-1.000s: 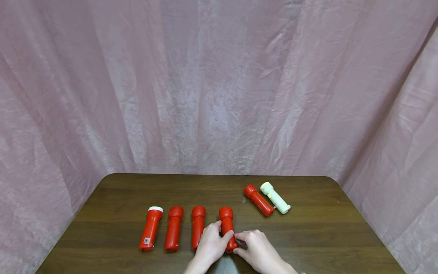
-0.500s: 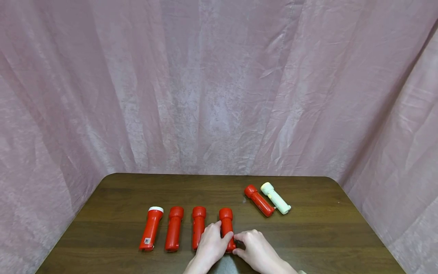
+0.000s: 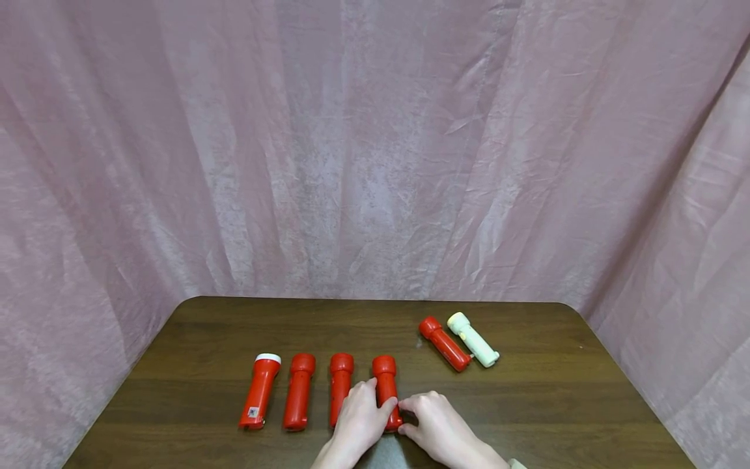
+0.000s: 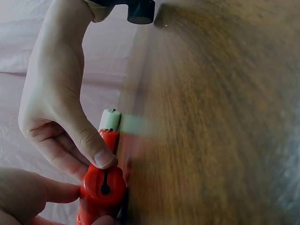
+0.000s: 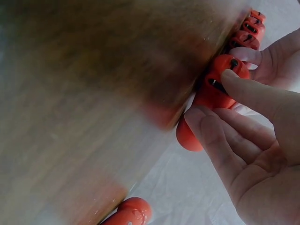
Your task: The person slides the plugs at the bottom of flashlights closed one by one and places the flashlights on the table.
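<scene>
On brown table [image 3: 545, 397]: left hand [image 3: 359, 417], right hand [image 3: 439, 425] half-curled, both pinching red flashlight [image 3: 387, 385].

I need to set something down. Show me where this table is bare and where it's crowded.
Bare: the table right of the pale flashlight and right hand; left of the white-rimmed flashlight; behind the row of four. Crowded: the row's right end, where left hand and right hand hold a red flashlight.

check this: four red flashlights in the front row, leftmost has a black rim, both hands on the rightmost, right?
No: the leftmost flashlight has a white rim, not black, as the head view shows. The rest is right: the left hand and the right hand are on the rightmost flashlight.
</scene>
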`<state>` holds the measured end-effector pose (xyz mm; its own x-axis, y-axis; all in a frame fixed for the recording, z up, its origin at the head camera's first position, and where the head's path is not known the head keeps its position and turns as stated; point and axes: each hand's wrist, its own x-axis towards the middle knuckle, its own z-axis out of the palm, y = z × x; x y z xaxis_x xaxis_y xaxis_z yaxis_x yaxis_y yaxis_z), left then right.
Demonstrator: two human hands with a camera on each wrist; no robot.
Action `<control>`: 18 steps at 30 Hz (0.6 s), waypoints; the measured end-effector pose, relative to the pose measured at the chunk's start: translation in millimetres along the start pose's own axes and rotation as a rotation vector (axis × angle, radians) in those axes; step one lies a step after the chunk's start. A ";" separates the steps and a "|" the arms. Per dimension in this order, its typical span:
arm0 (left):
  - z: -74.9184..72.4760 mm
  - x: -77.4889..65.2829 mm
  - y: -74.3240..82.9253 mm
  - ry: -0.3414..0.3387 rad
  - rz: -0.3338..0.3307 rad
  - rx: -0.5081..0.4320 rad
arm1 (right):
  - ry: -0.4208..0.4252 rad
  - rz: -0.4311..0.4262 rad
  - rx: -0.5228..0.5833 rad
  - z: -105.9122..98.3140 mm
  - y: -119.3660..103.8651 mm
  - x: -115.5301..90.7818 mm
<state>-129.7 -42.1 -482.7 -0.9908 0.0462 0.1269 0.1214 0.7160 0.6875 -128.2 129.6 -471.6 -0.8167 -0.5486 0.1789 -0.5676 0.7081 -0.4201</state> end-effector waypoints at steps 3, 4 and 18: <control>-0.8 0.3 -0.2 -0.005 0.004 0.003 | 0.008 -0.004 -0.004 0.9 -0.6 0.2; -0.8 0.7 -0.5 -0.005 0.005 0.004 | 0.010 -0.004 -0.004 1.2 -0.6 0.3; 5.1 2.6 -7.9 0.036 0.025 0.021 | 0.005 0.003 -0.019 1.8 -2.3 3.2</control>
<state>-133.6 -44.1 -491.4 -0.9847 0.0389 0.1697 0.1440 0.7296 0.6685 -129.3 125.4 -471.7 -0.8190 -0.5442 0.1822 -0.5669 0.7179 -0.4041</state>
